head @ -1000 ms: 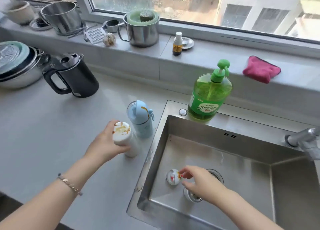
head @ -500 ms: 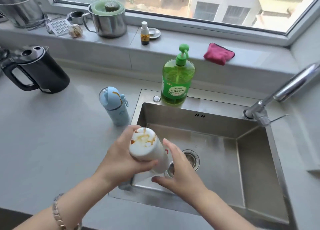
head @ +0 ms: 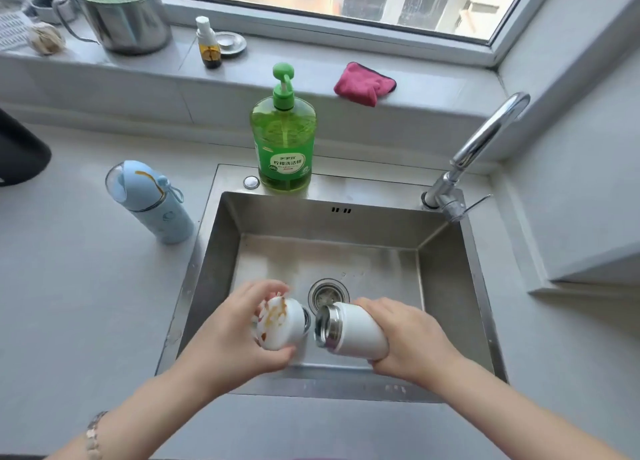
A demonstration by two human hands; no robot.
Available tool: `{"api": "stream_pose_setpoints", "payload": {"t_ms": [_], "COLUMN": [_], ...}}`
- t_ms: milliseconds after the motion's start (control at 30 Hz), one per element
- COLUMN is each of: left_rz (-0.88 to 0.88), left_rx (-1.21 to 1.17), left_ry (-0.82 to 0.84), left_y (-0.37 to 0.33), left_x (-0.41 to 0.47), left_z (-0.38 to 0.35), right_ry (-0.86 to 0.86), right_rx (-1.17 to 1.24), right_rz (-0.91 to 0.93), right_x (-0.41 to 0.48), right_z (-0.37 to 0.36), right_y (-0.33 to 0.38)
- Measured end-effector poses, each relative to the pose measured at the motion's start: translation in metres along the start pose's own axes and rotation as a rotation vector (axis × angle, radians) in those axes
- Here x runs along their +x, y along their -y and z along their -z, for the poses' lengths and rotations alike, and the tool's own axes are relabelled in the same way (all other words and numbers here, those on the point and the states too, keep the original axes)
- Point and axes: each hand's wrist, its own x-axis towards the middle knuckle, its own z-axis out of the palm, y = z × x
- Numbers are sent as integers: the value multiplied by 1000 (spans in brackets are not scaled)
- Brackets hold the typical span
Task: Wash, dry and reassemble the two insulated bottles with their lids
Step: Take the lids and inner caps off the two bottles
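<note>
Over the steel sink [head: 446, 286], my left hand [head: 235, 342] grips a white bottle lid [head: 280, 322] smeared with brown stains. Just to its right, my right hand [head: 412, 342] holds the white insulated bottle body [head: 353, 331] on its side, its open steel mouth facing the lid across a small gap. A light blue insulated bottle [head: 152, 201] with its lid on and a brown smear on top stands on the counter left of the sink.
A green dish soap pump bottle [head: 284, 137] stands at the sink's back rim. The faucet [head: 485, 141] arches at the back right. A pink cloth [head: 363, 83], a steel pot [head: 117, 16] and a small dropper bottle [head: 207, 44] sit on the window ledge. A drain strainer [head: 327, 291] lies in the basin.
My left hand carried the white bottle from the counter over the sink. My right hand left the small item on the sink floor and took the body. The lid has come off.
</note>
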Motion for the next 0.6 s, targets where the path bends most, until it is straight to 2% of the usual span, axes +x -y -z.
{"api": "stream_pose_setpoints", "payload": {"t_ms": [133, 233, 333, 467, 600], "left_rz": [181, 246, 295, 332, 357], "left_rx": [56, 86, 92, 96, 95], "left_ry": [-83, -108, -129, -131, -134], "left_y": [29, 40, 47, 53, 54], "left_x": [-8, -20, -27, -29, -28], "left_z": [-3, -1, 2, 4, 11], "right_ry": [368, 553, 642, 674, 701], "right_rx": [-365, -547, -624, -699, -690], "right_rz": [-290, -398, -441, -466, -567], "right_x": [17, 30, 40, 48, 35], "right_z": [-3, -10, -13, -12, -10], "right_y": [-37, -55, -61, -61, -66]}}
